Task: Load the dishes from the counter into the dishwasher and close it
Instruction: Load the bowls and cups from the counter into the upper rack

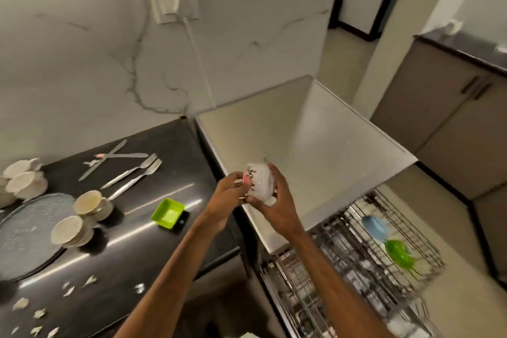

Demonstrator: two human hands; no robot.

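Item in hand: one white cup with a red-and-dark leaf pattern, held above the near edge of the dishwasher's steel top. Left hand, fingers curled against the patterned side; right hand, fingers wrapped round the opposite side and underneath. At five o'clock from the cup is the pulled-out wire rack, holding one blue bowl and one green bowl; the rest of its wires are too blurred to list. From eight to nine o'clock, on the dark table: one green square dish; two forks, side by side; two knives, crossed; two cream cups standing singly, apparently on saucers; a cluster of at least two more cups at the left edge, partly cut off; one clear glass plate. Status, as judged: loading is at an early stage, with two pieces racked, one in transit, most stock still on the table, and the dishwasher not yet closed.
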